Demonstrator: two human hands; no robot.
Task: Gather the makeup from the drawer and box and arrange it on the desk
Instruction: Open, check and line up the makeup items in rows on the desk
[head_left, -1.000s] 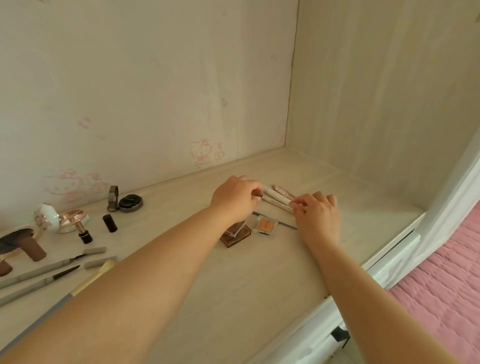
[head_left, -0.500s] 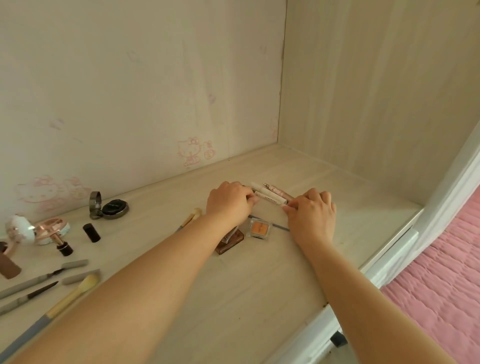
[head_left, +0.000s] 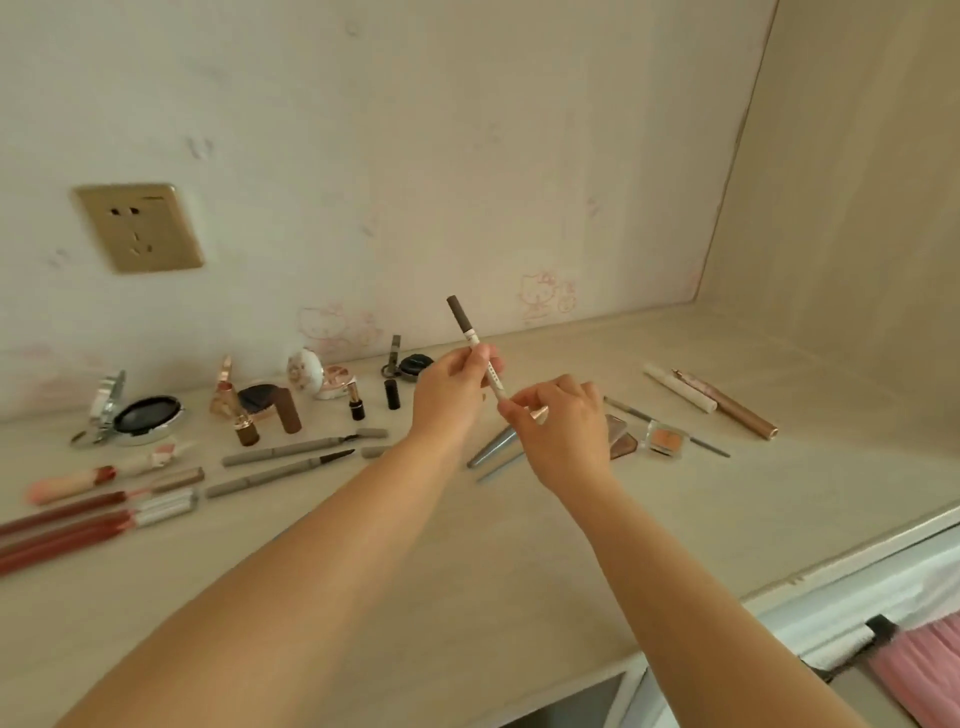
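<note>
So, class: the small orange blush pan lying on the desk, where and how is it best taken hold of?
Pinch the blush pan by two opposite edges of its clear square case, coming from above: it lies flat and low, with the thin stick running close behind it.

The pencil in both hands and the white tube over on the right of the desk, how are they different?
The pencil is lifted off the desk, tilted up; the white tube lies flat on it. The pencil is pinched by the left hand and right hand; the white tube is untouched. The pencil has a dark brown top end; the white tube is pale all along. Both are slim sticks.
</note>
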